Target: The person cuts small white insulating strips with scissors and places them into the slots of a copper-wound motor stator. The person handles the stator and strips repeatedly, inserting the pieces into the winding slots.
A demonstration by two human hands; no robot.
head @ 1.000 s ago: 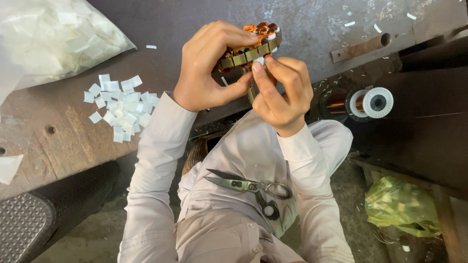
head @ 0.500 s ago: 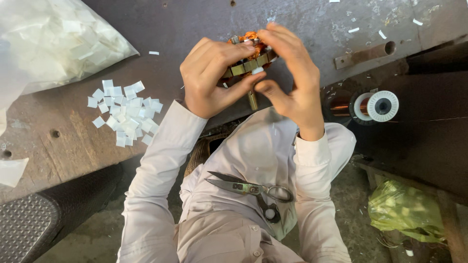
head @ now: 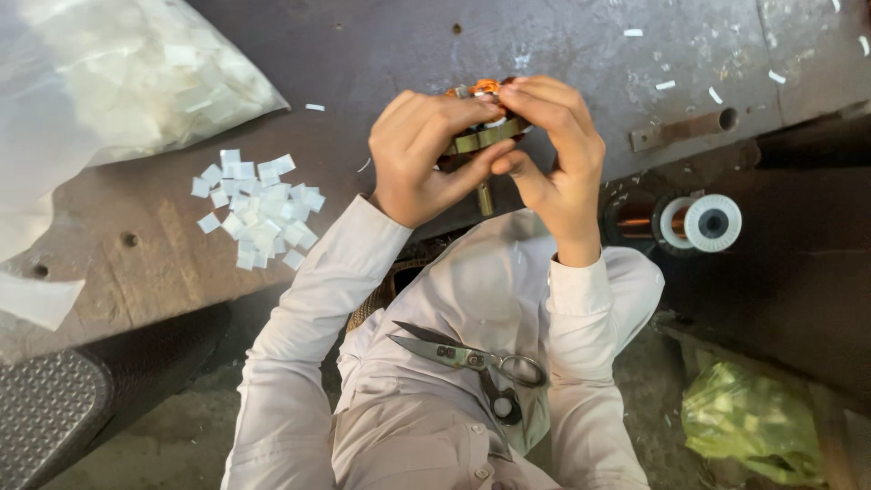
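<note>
far left, a clear plastic bag (head: 118, 82) stuffed with white slips sits at the back left corner of the worn metal workbench (head: 381, 54). just right of it, a loose heap of small white paper squares (head: 257, 207) lies near the bench's front edge. now the hands, both raised over the front edge around the middle of the bench. left hand (head: 419, 161) comes up from a pale sleeve, wrist bent, fingers curled over the top and thumb pressing in from below, clamped on the small motor armature (head: 481, 136). you can just see the armature's banded core and a flash of copper winding at the top between the fingertips. its shaft pokes straight down out of the grip, towards the person's lap, so the long axis runs roughly up and down in the head view, winding end away from the body. right hand (head: 553, 154) meets it from the other side, forearm nearly upright, fingers arched over the top end and thumb tucked under, pinched tight on the same piece. fingertips of both hands touch over the winding. below, a pair of scissors (head: 472, 363) rests on the lap, blades pointing left. right of the hands, a spool of copper wire (head: 689, 222) lies just below the bench's front edge. far lower right, a green plastic bag (head: 758, 431) on the floor.
</note>
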